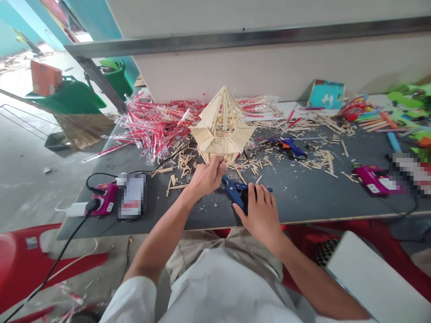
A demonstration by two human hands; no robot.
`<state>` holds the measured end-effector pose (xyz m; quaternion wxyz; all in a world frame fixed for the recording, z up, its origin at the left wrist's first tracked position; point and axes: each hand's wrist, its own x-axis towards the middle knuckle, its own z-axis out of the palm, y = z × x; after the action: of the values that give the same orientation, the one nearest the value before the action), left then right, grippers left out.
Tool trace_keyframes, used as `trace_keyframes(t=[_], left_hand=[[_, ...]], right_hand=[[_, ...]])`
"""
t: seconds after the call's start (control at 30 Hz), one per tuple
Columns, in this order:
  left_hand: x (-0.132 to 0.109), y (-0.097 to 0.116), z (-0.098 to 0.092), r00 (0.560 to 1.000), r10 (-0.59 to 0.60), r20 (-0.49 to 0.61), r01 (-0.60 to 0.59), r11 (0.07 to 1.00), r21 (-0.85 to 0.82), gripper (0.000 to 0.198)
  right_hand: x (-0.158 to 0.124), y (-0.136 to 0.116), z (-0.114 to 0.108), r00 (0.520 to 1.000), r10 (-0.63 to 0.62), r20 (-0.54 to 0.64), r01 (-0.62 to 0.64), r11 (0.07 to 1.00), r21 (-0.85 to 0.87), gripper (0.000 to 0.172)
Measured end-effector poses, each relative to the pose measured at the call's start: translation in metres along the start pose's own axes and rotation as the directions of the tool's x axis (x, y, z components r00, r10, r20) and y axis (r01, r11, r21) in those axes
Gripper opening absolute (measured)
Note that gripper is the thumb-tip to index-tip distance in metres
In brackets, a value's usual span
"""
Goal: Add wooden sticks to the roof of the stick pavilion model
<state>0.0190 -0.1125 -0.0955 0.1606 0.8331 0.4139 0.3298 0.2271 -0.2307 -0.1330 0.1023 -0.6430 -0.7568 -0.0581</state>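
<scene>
On my feed the stick model (222, 125) stands near the middle of the grey table (313, 202), just above my view of the two hands. It has a peaked, ribbed top over a flared tier of pale sticks, and its open frame shows posts inside. From here, I'd judge that the top and the flared tier are largely built. The lowest part is harder to read because the left hand (206, 177) covers some of it, so I can't say how complete that part is.

The left hand's fingers are curled close together, with the fingertips pressed on the model's lower edge. The right hand (262, 215) lies spread over a blue tool (235, 192) on the table just below the model. I can't tell whether it is actually gripping the tool.

Plenty of loose stick pieces (182, 159) lie scattered around the model, unattached. A blue glue gun (286, 146) sits right of center with its cord. Behind the model, toward the upper left, is a heap of red-and-clear wrappers (151, 125). Magenta boxes sit at the lower left (105, 199) and far right (375, 179).
</scene>
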Motion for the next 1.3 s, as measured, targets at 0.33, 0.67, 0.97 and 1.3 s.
trace_keyframes(t=[0.33, 0.67, 0.97, 1.3], left_hand=[[0.007, 0.003, 0.009, 0.986, -0.149, 0.070, 0.155, 0.695, -0.702, 0.031], [0.011, 0.000, 0.001, 0.957, -0.275, 0.091, 0.230, 0.530, -0.816, 0.041], [0.012, 0.001, 0.007, 0.935, -0.342, 0.099, 0.273, 0.510, -0.816, 0.047], [0.009, -0.002, 0.017, 0.952, -0.238, 0.195, 0.299, 0.572, -0.764, 0.044]], right_hand=[[0.078, 0.020, -0.064, 0.970, -0.209, -0.127, 0.244, 0.781, 0.574, 0.050], [0.127, 0.003, -0.056, 0.873, -0.381, -0.304, 0.487, 0.669, 0.561, 0.054], [0.164, 0.025, -0.090, 0.848, -0.407, -0.338, 0.525, 0.728, 0.441, 0.056], [0.241, 0.045, -0.083, 0.783, -0.458, -0.422, 0.599, 0.738, 0.310, 0.067]])
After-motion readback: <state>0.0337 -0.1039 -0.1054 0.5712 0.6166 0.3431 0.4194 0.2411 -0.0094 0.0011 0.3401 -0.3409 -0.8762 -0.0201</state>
